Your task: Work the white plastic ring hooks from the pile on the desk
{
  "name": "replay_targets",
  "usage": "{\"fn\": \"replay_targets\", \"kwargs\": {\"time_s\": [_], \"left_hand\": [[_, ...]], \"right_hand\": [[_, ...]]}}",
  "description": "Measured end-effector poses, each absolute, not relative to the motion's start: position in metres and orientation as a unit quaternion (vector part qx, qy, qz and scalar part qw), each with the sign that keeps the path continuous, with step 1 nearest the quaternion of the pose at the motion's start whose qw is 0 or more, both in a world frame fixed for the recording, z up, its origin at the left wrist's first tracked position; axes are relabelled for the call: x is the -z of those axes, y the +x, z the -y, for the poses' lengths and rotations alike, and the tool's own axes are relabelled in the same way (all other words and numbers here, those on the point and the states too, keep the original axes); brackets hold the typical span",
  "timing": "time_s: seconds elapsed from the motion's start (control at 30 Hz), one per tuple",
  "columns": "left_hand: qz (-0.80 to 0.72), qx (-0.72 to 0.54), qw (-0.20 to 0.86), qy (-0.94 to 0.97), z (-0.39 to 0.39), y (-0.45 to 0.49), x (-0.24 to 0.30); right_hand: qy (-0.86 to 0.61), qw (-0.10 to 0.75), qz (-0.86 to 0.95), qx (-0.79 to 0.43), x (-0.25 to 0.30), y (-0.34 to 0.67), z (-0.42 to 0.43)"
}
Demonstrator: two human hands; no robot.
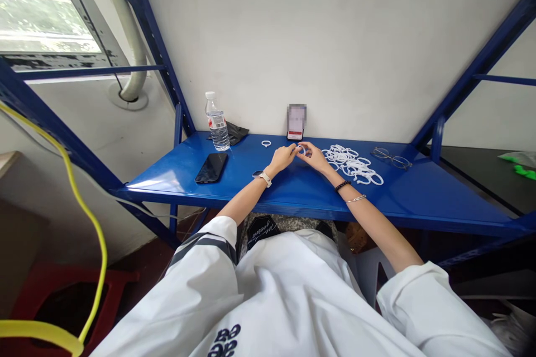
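Over the middle of the blue table [288,192], my left hand [284,157] and my right hand [313,155] meet at the fingertips. Between them they pinch a small white ring [301,150], partly covered by the fingers. A heap of white rings [354,163], thin and cord-like, lies just to the right of my right hand. One more white loop [266,144] sits by itself to the left, beyond my left hand.
A water bottle [218,125] stands at the back left beside a black pouch [237,133]. In front of it lies a dark phone [211,168]. Another phone [296,121] leans upright against the wall. Eyeglasses [392,158] rest right of the heap. Blue posts [161,56] frame the table.
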State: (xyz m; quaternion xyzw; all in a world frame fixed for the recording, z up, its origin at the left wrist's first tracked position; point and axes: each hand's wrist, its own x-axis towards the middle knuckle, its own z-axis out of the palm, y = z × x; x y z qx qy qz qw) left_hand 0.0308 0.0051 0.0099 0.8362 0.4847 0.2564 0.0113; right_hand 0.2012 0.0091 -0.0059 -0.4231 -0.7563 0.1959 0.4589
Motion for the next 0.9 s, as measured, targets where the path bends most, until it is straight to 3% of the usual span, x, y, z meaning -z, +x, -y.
{"fn": "replay_targets", "kwargs": {"time_s": [0.9], "left_hand": [[-0.482,-0.259,0.013,0.837,-0.0037,0.0312,-0.0103]], "right_hand": [[-0.428,0.454,0.759,-0.187,0.005,0.2014,-0.0066]]}}
